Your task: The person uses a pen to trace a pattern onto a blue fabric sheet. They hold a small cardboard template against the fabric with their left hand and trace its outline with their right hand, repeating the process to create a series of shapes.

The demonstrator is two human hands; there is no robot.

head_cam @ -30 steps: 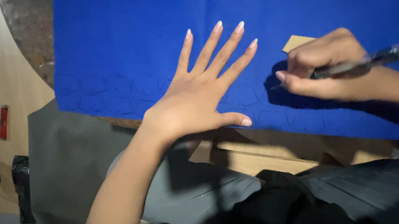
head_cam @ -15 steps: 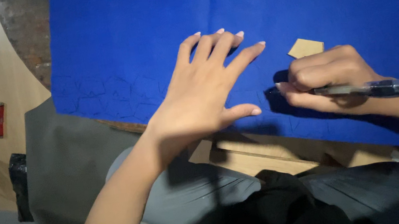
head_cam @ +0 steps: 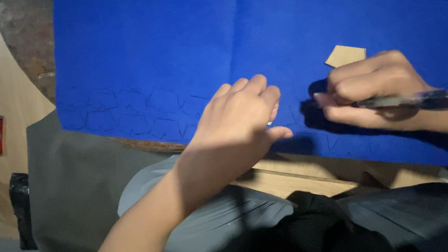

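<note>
Pen [head_cam: 421, 101] gripped in the closed right hand [head_cam: 376, 87], its tip hidden on blue felt sheet [head_cam: 162, 40] beside a tan cardboard template [head_cam: 346, 55]. Left hand [head_cam: 241, 120] rests curled, holding nothing. Traced outlines fill the lower left; most felt remains unmarked.

the upper blue sheet [head_cam: 174, 38] lies open for a hand to pass; a small cardboard piece [head_cam: 345, 55] and both hands block its lower edge.
</note>
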